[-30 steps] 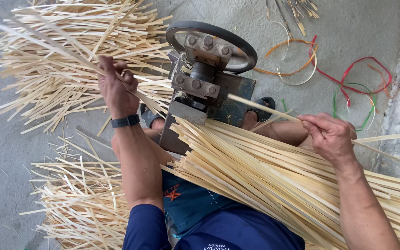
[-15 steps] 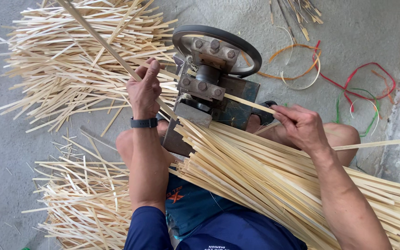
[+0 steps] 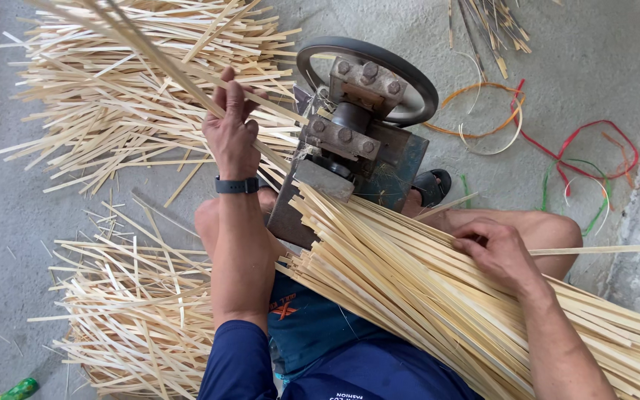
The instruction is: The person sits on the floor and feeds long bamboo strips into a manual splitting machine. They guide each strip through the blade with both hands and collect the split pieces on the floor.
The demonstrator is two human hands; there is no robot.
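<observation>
The left hand grips a long bamboo strip, its top cut off by the frame. The right hand pinches strips in the bundle; its fingertips are hidden. The metal machine sits between the hands.

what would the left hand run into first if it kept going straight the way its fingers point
The left hand, gripping thin strips, points up and away toward the loose pile of bamboo strips on the floor; likely that first, though depth is unclear.

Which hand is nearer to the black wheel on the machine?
Left. The left hand grips strips just beside the black wheel; the right hand rests lower down on the bundle of strips.
</observation>
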